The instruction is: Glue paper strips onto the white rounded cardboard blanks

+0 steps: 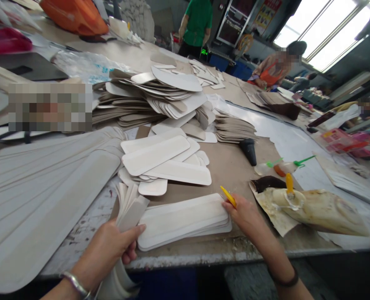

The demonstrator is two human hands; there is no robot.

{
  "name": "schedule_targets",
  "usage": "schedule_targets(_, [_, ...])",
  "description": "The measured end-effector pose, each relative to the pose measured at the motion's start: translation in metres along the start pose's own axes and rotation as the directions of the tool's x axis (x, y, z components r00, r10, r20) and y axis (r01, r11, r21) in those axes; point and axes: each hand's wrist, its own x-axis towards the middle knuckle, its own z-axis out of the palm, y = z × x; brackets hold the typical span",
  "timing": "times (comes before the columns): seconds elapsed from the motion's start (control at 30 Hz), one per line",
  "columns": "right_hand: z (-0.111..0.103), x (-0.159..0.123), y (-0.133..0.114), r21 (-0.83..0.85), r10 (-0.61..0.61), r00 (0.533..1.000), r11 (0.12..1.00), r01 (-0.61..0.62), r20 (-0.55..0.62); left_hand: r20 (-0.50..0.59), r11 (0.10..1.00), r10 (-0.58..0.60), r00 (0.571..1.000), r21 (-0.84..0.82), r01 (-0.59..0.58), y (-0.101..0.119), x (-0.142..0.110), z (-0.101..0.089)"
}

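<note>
Taking the low stack of white strips (pixel 185 221) as the clock's centre, near the table edge (pixel 203 259), the left hand (pixel 110 241) is at 8 o'clock, curled round a bundle of pale strips (pixel 132 210), its thumb across them. The right hand (pixel 246 212) is at 3, fingers mostly closed on a yellow tool (pixel 228 196) beside the stack's corner.

A loose pile of white strips (pixel 163 158) crowds the space at 11, with a taller heap of curved pieces (pixel 172 93) beyond it. Long fanned panels (pixel 75 208) fill 9. A stack of grey-brown pieces (pixel 235 128) sits at 1, a black cone (pixel 249 152) between 1 and 2, and small bottles with green nozzles (pixel 288 168) at 2. At 3, a stained container (pixel 331 212) lies near the right forearm. Farther off, a person in green (pixel 199 23) stands at 12 and another in an orange apron (pixel 272 74) at 1.

The bundle's lower part drops past the table edge, partly covered by the left hand and wrist. The panels run out of view on the left; a pixelated patch masks whatever lies at 10. The right fingertips' contact with the stack is hard to make out.
</note>
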Motion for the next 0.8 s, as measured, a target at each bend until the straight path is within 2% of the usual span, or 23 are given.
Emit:
schedule_targets(0.2, [0.005,-0.01,0.001,0.151,-0.066,0.991,0.985,0.083,-0.115,-0.03,0.999,0.009,1.0,-0.046,-0.01,-0.001,-0.003,0.0])
schedule_targets(0.3, [0.001,-0.016,0.002,0.265,-0.053,0.984,0.959,0.098,-0.171,-0.064,0.998,0.012,0.998,-0.063,-0.016,-0.003,-0.004,-0.001])
schedule_targets(0.37, [-0.003,-0.021,0.001,0.394,-0.001,0.984,0.916,0.072,-0.178,-0.098,0.998,0.012,0.995,-0.065,-0.019,-0.003,-0.006,-0.001])
schedule_targets(0.5, [-0.009,-0.028,-0.002,0.553,0.075,0.991,0.833,0.0,-0.112,-0.104,0.996,0.041,0.994,-0.076,-0.049,0.0,-0.016,-0.006])
schedule_targets(0.6, [-0.008,-0.033,-0.004,0.581,0.052,0.998,0.814,-0.015,-0.047,-0.113,0.997,0.071,0.991,-0.035,-0.075,0.0,-0.022,-0.016])
schedule_targets(0.7, [-0.005,-0.04,-0.003,0.663,0.02,0.998,0.747,-0.053,0.057,-0.07,0.993,0.11,0.991,-0.024,-0.112,-0.003,-0.022,-0.026])
schedule_targets(0.8, [-0.003,-0.046,-0.005,0.711,-0.027,0.988,0.697,-0.09,0.152,-0.036,0.994,0.082,0.996,-0.071,-0.084,-0.008,-0.021,-0.032])
